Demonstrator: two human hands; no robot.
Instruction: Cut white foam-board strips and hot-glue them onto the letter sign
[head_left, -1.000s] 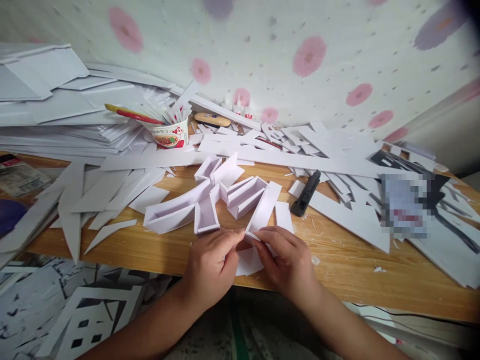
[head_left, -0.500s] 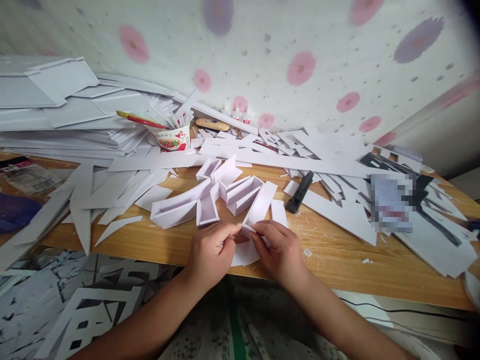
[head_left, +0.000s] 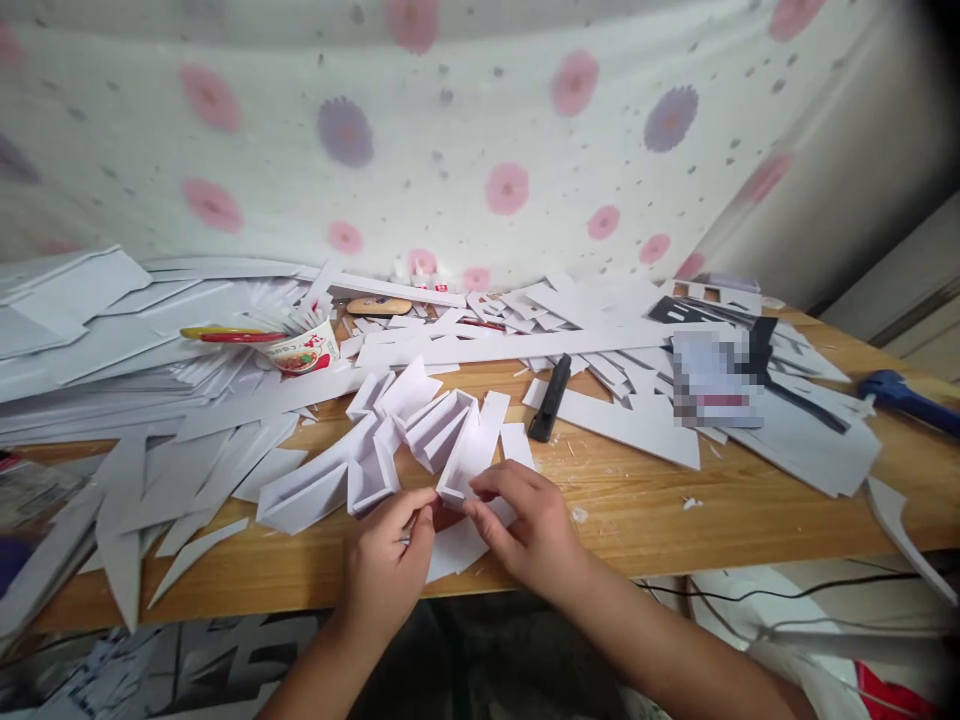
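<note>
A white foam-board channel piece (head_left: 472, 440) with upright edges lies at the middle of the wooden table's near side. My left hand (head_left: 390, 560) is closed, thumb and index finger together, its index fingertip at the left corner of the channel's near end. On the right of that same end is my right hand (head_left: 525, 520), with thumb and index finger apart; the thumb tip is close to or touching the short end wall. Left of the channel stand joined white foam-board walls (head_left: 367, 450) forming a character-like shape. A flat white offcut (head_left: 454, 550) lies under the hands.
A black utility knife (head_left: 551, 398) lies right of the channel. A paper cup (head_left: 304, 352) with strips and coloured handles stands at the back left. White sheets (head_left: 67, 320) are piled behind it. A blue-handled tool (head_left: 907, 395) lies far right, and scraps cover much of the table (head_left: 630, 530).
The view has tilted up and turned right, so the table things sit lower and further left. The right thumb and index finger have parted from their pinch on the channel's end.
</note>
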